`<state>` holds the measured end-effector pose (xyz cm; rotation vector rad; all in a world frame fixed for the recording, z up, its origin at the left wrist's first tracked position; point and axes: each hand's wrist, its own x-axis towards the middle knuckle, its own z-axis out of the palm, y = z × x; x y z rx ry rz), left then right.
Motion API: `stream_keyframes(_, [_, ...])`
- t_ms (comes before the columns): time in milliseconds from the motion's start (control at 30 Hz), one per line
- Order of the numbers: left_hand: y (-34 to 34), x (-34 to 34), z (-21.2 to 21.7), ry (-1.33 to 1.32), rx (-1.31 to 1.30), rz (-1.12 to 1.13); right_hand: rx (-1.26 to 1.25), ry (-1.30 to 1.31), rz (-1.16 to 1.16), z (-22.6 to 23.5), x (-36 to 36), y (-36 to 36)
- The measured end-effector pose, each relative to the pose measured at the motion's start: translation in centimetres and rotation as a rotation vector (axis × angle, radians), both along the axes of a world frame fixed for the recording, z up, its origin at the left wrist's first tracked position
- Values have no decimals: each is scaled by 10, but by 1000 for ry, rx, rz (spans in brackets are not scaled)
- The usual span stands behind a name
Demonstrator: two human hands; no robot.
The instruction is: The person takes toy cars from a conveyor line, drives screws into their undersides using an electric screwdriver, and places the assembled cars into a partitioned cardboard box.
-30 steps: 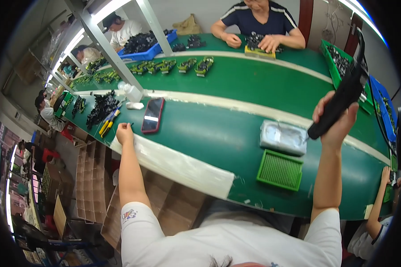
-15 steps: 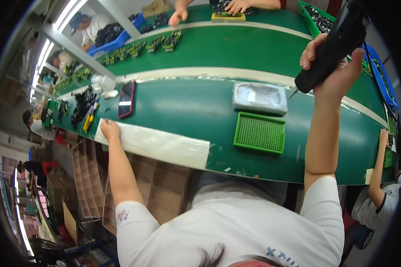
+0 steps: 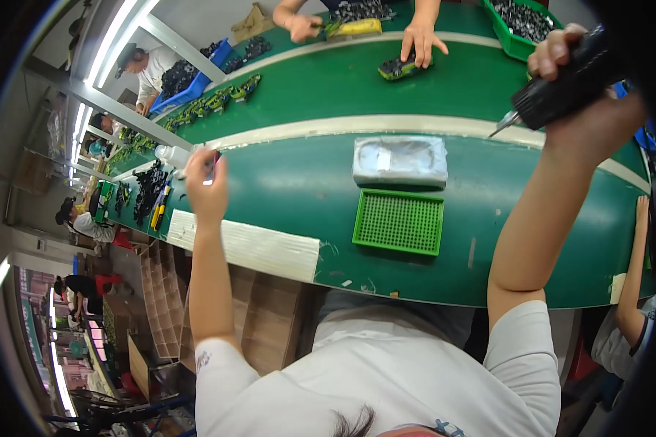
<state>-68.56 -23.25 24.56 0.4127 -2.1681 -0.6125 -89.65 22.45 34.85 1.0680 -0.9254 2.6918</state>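
Note:
My right hand (image 3: 587, 120), raised at the right, grips a black electric screwdriver (image 3: 561, 91). Its thin metal bit points down and to the left, above the bench and touching nothing. At the left, my left hand (image 3: 208, 191) is over a red-edged phone (image 3: 213, 172); finger and thumb stand apart and cover most of it. No held thing shows in that hand. Below it lies a long, ribbed white strip (image 3: 248, 247) along the bench's near edge. A green perforated tray (image 3: 399, 222) sits mid-bench, just in front of a plastic-wrapped, light-coloured block (image 3: 400, 162).
Beside the phone lie yellow-handled tools (image 3: 160, 209) and a pile of black parts (image 3: 149, 191). Across the green belt (image 3: 321, 91), a co-worker's hand (image 3: 419, 40) touches a black-and-green part (image 3: 401, 67). Cardboard compartment boxes (image 3: 262, 306) stand below the bench. Another person's arm (image 3: 634, 255) is at right.
My left hand has lifted off the white strip and moved up over the phone. The screwdriver has shifted right and tilted flatter. Across the belt, the co-worker has put down a black-and-green part.

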Motion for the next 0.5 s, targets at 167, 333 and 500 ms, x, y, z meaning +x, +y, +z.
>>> stream_keyframes(167, [105, -164, 19, -213, -246, -517, 58, -42, 20, 5, -33, 48])
stream_keyframes(333, [159, -312, -21, -356, -219, -592, -61, 47, -83, 5, 3, 15])
stream_keyframes(500, [177, -381, -45, -618, -212, -341, 68, -35, -136, 7, -5, 25])
